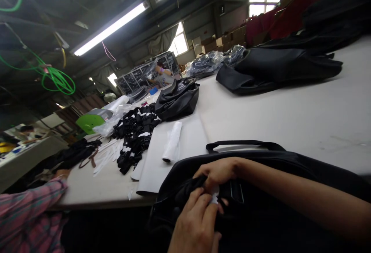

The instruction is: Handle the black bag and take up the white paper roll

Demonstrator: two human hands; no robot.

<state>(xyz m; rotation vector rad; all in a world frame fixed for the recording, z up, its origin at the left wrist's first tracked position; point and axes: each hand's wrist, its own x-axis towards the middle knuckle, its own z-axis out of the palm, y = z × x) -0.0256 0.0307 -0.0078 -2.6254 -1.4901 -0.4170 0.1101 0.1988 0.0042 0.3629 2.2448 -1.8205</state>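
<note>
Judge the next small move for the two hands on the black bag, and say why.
Probably pull the small white piece free or press it flat. Both the left hand and the right hand pinch it together against the black bag, beside a buckle. What the piece is stays too small to tell, so this is a guess.

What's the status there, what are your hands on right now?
Left hand and right hand both pinching a small white tag on the black fabric bag. Bag at table edge. Nothing blocking.
</note>
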